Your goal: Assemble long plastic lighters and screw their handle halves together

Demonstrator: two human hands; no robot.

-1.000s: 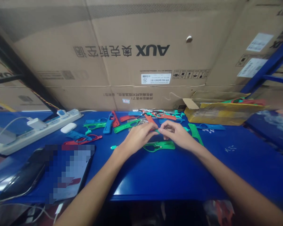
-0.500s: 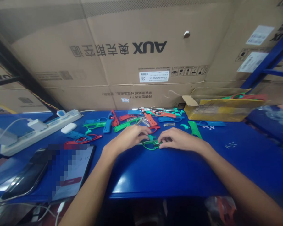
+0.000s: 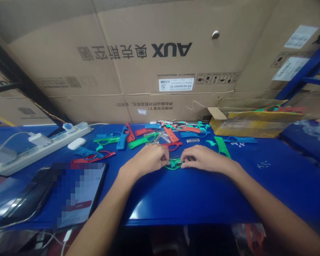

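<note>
A green lighter casing [image 3: 173,168] with a trigger loop lies on the blue table between my hands. My right hand [image 3: 197,158] has its fingers closed on the casing's right end. At the left, my left hand [image 3: 154,158] pinches a small teal trigger piece [image 3: 172,163], which sits over the casing's loop; whether it is seated cannot be made out. Thin wires show beside it. Just beyond my fingers lie a red casing [image 3: 172,145] and several clear tubes [image 3: 164,137]. A green casing half [image 3: 222,146] rests right of my right hand.
Red, blue and green casings [image 3: 125,137] lie across the back. A yellow-taped carton [image 3: 245,124] holds more parts at the right. Left stand a power strip [image 3: 45,147], a phone [image 3: 26,195] and a tablet [image 3: 96,192]. A large cardboard sheet [image 3: 138,78] stands behind.
My left hand has moved slightly right and down, bringing the teal trigger piece from above the casing onto its loop. My right hand stays at the casing's right end. The view has shifted slightly.
</note>
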